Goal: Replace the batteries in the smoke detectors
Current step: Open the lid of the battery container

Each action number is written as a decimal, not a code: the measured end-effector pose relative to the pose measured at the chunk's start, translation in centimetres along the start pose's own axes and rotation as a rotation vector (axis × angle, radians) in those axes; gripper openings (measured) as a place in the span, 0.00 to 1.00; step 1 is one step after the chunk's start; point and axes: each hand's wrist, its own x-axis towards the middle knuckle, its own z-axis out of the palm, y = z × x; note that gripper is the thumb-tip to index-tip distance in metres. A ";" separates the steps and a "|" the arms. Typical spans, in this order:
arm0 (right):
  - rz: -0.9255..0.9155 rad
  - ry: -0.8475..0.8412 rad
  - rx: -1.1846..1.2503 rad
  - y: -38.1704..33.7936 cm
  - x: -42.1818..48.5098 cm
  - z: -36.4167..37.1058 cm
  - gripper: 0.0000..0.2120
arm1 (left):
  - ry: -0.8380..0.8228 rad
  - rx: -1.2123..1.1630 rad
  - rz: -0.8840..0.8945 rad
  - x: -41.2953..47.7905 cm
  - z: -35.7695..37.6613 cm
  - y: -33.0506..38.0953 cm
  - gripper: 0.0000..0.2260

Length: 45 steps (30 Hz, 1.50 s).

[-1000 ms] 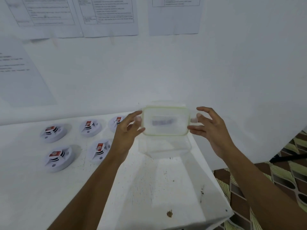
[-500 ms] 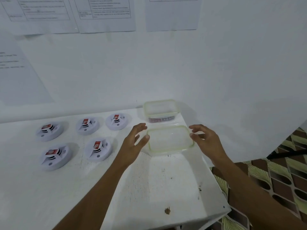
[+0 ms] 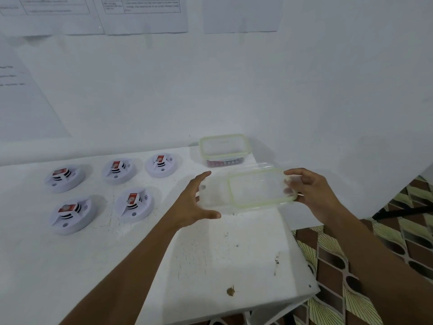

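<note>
Several white round smoke detectors (image 3: 133,204) lie on the white table (image 3: 222,254) at the left, each showing a red battery on top. A clear container (image 3: 212,195) stands near the table's right end. Its green-rimmed lid (image 3: 260,188) sits shifted off to the right, with my right hand (image 3: 311,191) pinching the lid's right edge. My left hand (image 3: 194,202) is spread at the container's left end, fingers straight, thumb below. Behind it a second lidded clear box (image 3: 223,146) holds batteries (image 3: 223,163).
A white wall with taped paper sheets (image 3: 145,15) rises right behind the table. The table's right edge (image 3: 302,249) drops to a patterned brown and green floor (image 3: 375,242). A brown stain (image 3: 230,291) marks the table's front.
The container came down from in front of me onto the table. The lid has slid to the right in my right hand, and my left hand has opened wide at the container's left end.
</note>
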 end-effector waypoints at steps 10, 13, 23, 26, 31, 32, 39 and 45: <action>0.007 0.078 0.067 -0.5 -0.4 -2.6 0.15 | 0.221 -0.114 0.001 0.2 -4.0 -0.8 0.48; 0.025 0.034 0.111 0.4 0.0 -0.5 0.19 | 0.285 -0.063 0.038 -0.1 -5.6 -0.5 0.48; 0.079 -0.054 0.035 3.1 0.9 3.1 0.22 | 0.273 -0.134 0.043 -1.4 -6.5 -0.5 0.48; 0.077 -0.027 0.019 3.5 1.0 4.2 0.20 | 0.148 -0.102 0.037 -1.0 -3.6 -0.1 0.48; -0.016 0.036 -0.227 3.3 1.1 4.2 0.14 | 0.066 -0.011 0.009 0.6 0.9 0.9 0.49; -0.026 0.025 -0.239 3.2 1.0 4.0 0.14 | 0.058 -0.005 -0.007 0.9 1.3 1.1 0.50; -0.003 -0.069 -0.207 2.8 0.7 3.4 0.11 | 0.004 -0.083 -0.073 0.8 1.6 0.1 0.48; -0.012 0.045 -0.206 1.8 0.9 4.0 0.08 | 0.083 -0.090 -0.071 1.7 0.5 0.2 0.46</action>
